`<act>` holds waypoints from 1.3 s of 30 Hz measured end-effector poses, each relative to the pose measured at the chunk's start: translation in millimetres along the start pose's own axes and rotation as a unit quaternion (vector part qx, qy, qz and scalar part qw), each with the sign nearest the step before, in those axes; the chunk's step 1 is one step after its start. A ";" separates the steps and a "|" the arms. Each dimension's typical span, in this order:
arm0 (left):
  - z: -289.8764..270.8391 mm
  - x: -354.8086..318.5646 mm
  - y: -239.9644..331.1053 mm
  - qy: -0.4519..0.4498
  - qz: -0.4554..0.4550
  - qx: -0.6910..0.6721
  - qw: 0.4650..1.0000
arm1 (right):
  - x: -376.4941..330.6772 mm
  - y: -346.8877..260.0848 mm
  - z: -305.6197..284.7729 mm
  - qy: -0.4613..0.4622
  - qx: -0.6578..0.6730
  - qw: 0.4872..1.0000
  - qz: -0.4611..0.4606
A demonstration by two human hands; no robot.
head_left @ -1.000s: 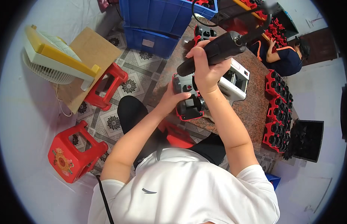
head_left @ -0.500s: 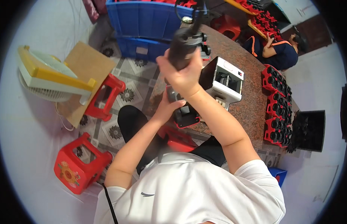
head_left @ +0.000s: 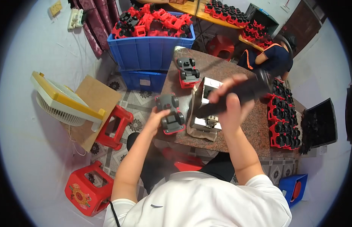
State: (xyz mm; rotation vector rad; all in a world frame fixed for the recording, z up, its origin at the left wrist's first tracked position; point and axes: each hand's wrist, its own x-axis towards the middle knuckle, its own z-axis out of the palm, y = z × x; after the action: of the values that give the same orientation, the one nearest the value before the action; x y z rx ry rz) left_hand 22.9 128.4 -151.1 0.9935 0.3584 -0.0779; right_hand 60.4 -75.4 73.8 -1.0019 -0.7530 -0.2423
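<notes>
Speckled reddish-brown tabletop (head_left: 217,68), both sides lined with toys

Smooth and stone-like, the tabletop spreads from the near middle to the far side. Beyond its far right edge a co-worker (head_left: 277,56) in a dark top bends away. At the far left stands a blue bin (head_left: 143,53), heaped with red and black toy parts (head_left: 155,22), on top of a second blue bin (head_left: 145,81). Left of the tabletop, a yellow-and-white fan (head_left: 66,100) leans over a brown board (head_left: 94,94); a red stool (head_left: 87,191) sits nearer.

Along the right edge, toy rows (head_left: 283,117) in red and black are packed close, with a black crate (head_left: 323,117) just beyond. A white machine (head_left: 212,83) occupies the middle, partly hidden by the right hand (head_left: 233,104). That hand, slightly blurred, is wrapped around a black tool (head_left: 246,90), whose tapered end points left across the machine.

Smaller is the toy vehicle (head_left: 170,113), underside up, grey with black wheels and red edging. It is raised at the near left of the tabletop, apart from the tool; the left hand (head_left: 157,118) pinches it by its left side, thumb over the base. Farther off, a similar toy (head_left: 189,70) lies wheels up.
</notes>
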 end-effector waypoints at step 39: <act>38.4 118.1 66.1 0.018 -0.108 0.094 0.990 | -136.6 -75.0 -111.8 0.105 -0.068 0.977 0.170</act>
State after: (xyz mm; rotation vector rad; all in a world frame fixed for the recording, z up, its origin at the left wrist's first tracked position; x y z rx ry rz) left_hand 158.8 144.2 -117.9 1.1399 0.4973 -0.2950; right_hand -26.0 -228.7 -2.7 -1.1963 -0.3674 -0.0998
